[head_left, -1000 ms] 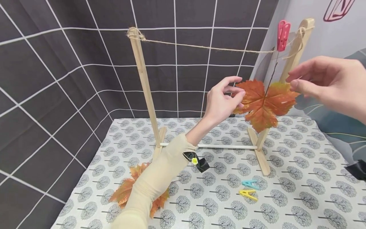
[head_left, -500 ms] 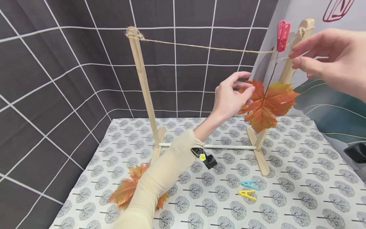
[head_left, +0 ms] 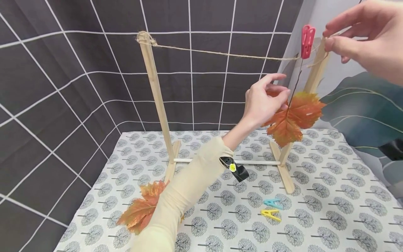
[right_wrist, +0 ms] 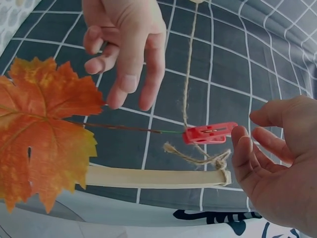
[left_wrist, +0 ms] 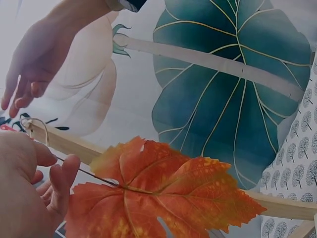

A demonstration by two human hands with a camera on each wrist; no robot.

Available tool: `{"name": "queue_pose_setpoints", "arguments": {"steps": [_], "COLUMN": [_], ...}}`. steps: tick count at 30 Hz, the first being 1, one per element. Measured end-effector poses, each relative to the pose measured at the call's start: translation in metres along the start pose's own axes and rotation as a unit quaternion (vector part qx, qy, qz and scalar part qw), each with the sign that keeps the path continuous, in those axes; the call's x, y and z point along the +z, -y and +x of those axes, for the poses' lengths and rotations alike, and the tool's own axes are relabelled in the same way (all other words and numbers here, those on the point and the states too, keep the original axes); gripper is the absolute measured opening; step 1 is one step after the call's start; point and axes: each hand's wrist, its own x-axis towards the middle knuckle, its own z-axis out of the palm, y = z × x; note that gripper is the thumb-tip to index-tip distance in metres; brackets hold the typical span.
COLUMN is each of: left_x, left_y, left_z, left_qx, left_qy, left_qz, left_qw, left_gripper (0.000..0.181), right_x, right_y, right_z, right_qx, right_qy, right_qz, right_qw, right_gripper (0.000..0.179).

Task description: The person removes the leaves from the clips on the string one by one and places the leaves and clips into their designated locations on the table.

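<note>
An orange artificial maple leaf [head_left: 303, 113] hangs by its thin stem from a red clothespin [head_left: 307, 42] clipped on the twine [head_left: 220, 53], near the right post. My left hand [head_left: 261, 99] is beside the stem, overlapping part of the leaf in the head view. In the right wrist view its loose fingers stop short of the stem. My right hand [head_left: 374, 38] is raised next to the clothespin and the top of the right post, fingers lightly bent. Nothing is held in it; the right wrist view puts its fingertips right by the end of the clothespin [right_wrist: 210, 133].
The wooden stand has a left post [head_left: 154, 77], a right post [head_left: 316, 75] and a white crossbar [head_left: 255, 162]. Another orange leaf [head_left: 141, 210] lies on the tree-print tablecloth, partly under my left sleeve. A blue clothespin [head_left: 273, 203] and a yellow clothespin [head_left: 270, 214] lie at front right.
My right hand has risen from beside the leaf to the height of the red clothespin. My left hand has moved right and slightly up, toward the stem. The leaf stays hanging.
</note>
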Motion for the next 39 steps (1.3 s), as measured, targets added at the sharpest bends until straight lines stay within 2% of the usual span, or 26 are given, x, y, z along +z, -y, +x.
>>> {"name": "queue_pose_setpoints", "arguments": {"steps": [11, 14, 20, 27, 35, 39], "left_x": [0.010, 0.011, 0.015, 0.022, 0.025, 0.025], "left_y": [-0.001, 0.000, 0.000, -0.004, -0.005, -0.004], "left_z": [0.007, 0.008, 0.008, 0.011, 0.012, 0.013], "left_qx": [-0.002, -0.004, -0.020, -0.015, -0.023, -0.024], "left_qy": [-0.006, -0.007, -0.006, -0.007, -0.012, -0.017], "left_qz": [0.017, 0.020, 0.005, -0.004, 0.001, 0.003], "left_qw": [0.9998, 0.9998, 0.9998, 0.9999, 0.9997, 0.9996], "left_gripper": [0.033, 0.033, 0.032, 0.031, 0.030, 0.029], "right_x": [-0.008, -0.008, -0.007, -0.009, -0.013, -0.013], "right_y": [-0.007, -0.005, -0.005, -0.004, -0.003, -0.003], "right_z": [0.022, 0.027, 0.033, 0.042, 0.049, 0.051], "right_qx": [0.007, 0.011, 0.037, 0.055, 0.084, 0.096], "right_qy": [0.008, 0.017, 0.029, 0.040, 0.076, 0.090], "right_qz": [-0.021, -0.013, -0.032, -0.049, -0.067, -0.093], "right_qw": [0.9997, 0.9997, 0.9984, 0.9965, 0.9912, 0.9870], "right_gripper": [0.037, 0.036, 0.035, 0.040, 0.040, 0.043]}}
